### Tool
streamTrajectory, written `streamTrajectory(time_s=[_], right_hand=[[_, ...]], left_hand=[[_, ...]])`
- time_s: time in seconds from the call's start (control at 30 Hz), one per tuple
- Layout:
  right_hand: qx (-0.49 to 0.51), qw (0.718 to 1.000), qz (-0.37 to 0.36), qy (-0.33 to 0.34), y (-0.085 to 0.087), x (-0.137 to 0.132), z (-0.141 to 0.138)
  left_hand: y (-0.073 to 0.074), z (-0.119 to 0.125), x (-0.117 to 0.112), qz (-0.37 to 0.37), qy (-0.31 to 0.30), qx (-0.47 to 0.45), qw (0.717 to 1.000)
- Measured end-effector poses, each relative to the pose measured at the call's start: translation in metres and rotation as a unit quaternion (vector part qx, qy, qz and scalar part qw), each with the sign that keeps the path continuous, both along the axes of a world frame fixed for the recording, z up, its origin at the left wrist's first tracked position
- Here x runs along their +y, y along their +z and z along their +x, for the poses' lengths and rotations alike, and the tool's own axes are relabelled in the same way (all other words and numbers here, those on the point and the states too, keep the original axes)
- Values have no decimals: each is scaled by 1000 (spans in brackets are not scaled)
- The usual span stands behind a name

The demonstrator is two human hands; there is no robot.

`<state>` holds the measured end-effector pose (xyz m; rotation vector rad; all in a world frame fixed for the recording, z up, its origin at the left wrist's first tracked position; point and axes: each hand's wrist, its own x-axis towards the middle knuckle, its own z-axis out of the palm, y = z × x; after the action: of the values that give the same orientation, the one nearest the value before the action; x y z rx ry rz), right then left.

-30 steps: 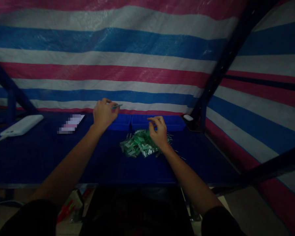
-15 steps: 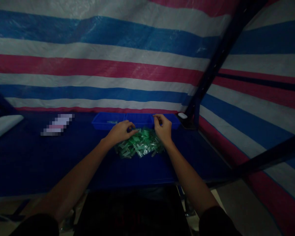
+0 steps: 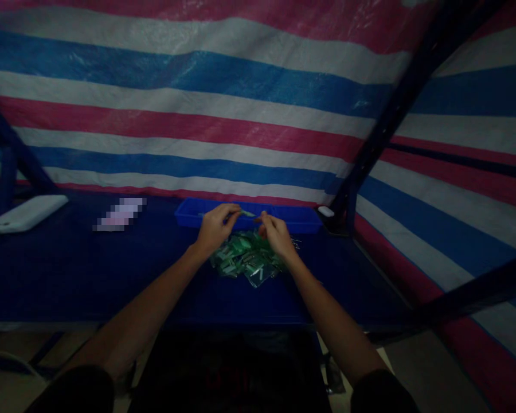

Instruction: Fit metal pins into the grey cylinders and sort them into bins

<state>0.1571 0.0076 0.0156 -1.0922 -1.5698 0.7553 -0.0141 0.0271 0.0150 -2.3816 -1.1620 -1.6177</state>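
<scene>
My left hand (image 3: 217, 228) is closed in a pinch on a small pale green packet (image 3: 246, 213) that juts out to the right of its fingertips. Facing it, my right hand (image 3: 277, 234) has its thumb and fingers pressed together close to the packet's right end; what they hold, if anything, is too small to make out. Below both hands lies a pile of small clear and green plastic packets (image 3: 241, 261), with thin pale pieces inside. Just behind the hands stands a blue divided tray (image 3: 187, 217), partly covered by them.
On the dark blue table (image 3: 112, 281) a white flat device (image 3: 34, 212) lies at far left, with a blurred-out pale item (image 3: 122, 214) beside it. A small white case (image 3: 325, 211) sits by the blue frame post (image 3: 350, 198) at back right. Striped sheeting (image 3: 198, 126) hangs behind.
My right hand has come left and down from over the tray toward my left hand. My left hand has lifted off the pile with a packet. The view has shifted slightly.
</scene>
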Motion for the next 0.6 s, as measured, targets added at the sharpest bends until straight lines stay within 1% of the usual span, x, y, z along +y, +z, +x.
streamTrajectory(time_s=[0.07, 0.1, 0.13, 0.17, 0.23, 0.3, 0.33, 0.4, 0.43, 0.47, 0.5, 0.53, 0.57, 0.6], right_hand=[[63, 996, -59, 27, -1, 0, -6], [89, 993, -71, 32, -2, 1, -8], [110, 991, -67, 29, -3, 2, -9], [124, 991, -48, 17, -4, 3, -9], [123, 992, 28, -24, -6, 5, -6], [70, 989, 121, -58, -7, 5, -2], [30, 984, 163, -60, -7, 5, -1], [-55, 971, 232, -35, -8, 3, 1], [-91, 962, 257, -19, -8, 1, 0], [-119, 954, 276, -10, -7, -1, -1], [-139, 948, 287, -9, -7, -2, -2], [-150, 944, 292, -19, -7, -3, -4], [-152, 944, 291, -36, -7, -4, -5], [-147, 944, 288, -57, -7, -5, -6]], left_hand=[[1, 7, -6, 41, -57, 12, 997], [1, 10, -8, 50, -82, 25, 995], [1, 13, -11, 51, -98, 37, 993], [2, 16, -13, 46, -105, 47, 992], [3, 18, -16, 11, -96, 47, 994], [3, 19, -16, -66, -76, 8, 995], [3, 18, -15, -120, -70, -27, 990], [1, 17, -12, -235, -74, -103, 964], [1, 16, -10, -281, -83, -132, 947], [1, 15, -8, -312, -93, -149, 934], [3, 13, -7, -324, -99, -155, 928], [5, 11, -5, -312, -96, -152, 933], [10, 7, -4, -277, -76, -146, 947], [15, 2, -3, -224, -39, -140, 964]])
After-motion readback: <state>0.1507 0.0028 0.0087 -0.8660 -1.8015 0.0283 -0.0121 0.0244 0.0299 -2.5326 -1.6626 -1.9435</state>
